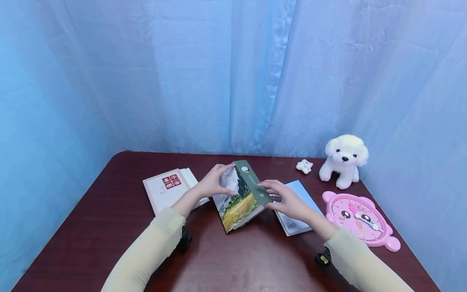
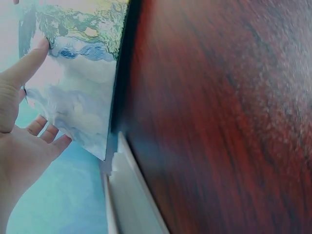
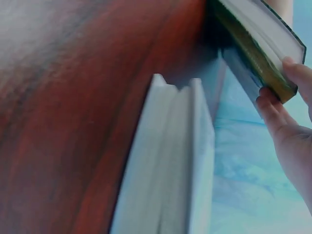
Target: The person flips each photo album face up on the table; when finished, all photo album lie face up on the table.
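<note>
A book point(image 1: 240, 202) with a landscape painting on its cover and a dark green strip is held tilted above the middle of the table. My left hand point(image 1: 213, 183) grips its far left side; in the left wrist view, the thumb point(image 2: 33, 61) presses the painted cover and the other fingers are behind. At the green side, my right hand point(image 1: 288, 201) pinches the book, its thumb and fingertips on either side of the corner in the right wrist view. Partly under the right hand lies a blue-and-white book point(image 1: 300, 227). Left of the left hand is a white book point(image 1: 160, 196) with red square lettering.
A pink clock with an animal face point(image 1: 359, 233) lies at the table's right edge. Behind it sits a white plush dog point(image 1: 343, 162), with a small white star-shaped thing point(image 1: 304, 166) beside it. Blue curtains point(image 1: 182, 81) hang around the dark red table point(image 1: 109, 243).
</note>
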A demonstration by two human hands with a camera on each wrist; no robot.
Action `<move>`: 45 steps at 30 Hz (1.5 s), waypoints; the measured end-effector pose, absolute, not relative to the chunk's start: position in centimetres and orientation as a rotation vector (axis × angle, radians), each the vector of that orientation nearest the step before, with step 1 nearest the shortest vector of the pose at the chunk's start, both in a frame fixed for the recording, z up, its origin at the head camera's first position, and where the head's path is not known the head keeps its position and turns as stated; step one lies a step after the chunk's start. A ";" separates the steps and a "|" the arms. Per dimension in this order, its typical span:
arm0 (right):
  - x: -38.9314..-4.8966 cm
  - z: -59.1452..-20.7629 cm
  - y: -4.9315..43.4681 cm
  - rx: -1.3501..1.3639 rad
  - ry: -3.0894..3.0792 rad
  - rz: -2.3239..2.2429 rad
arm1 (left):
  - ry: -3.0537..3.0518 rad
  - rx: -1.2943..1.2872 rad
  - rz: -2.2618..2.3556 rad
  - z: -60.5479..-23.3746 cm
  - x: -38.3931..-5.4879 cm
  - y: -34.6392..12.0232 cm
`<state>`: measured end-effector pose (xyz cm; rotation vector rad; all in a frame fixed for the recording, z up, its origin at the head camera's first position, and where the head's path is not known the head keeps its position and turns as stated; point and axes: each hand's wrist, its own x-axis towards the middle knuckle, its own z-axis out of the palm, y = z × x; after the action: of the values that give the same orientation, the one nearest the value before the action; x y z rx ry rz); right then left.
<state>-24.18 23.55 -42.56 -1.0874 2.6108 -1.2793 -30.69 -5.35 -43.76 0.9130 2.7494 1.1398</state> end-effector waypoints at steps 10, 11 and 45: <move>-23.2 -40.3 23.9 -1.201 2.626 -1.357 | 2.754 0.947 1.135 -41.7 -29.9 -5.6; -22.9 -39.8 23.7 -1.207 2.626 -1.359 | 2.742 0.938 1.162 -41.5 -29.8 -5.7; -20.0 -37.1 21.4 -1.462 2.608 -1.290 | 2.682 0.593 1.667 -37.5 -27.9 -4.6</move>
<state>-19.98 21.35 -37.09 -1.4620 2.6081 -1.2897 -27.86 -4.59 -37.54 0.5933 2.6819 1.6668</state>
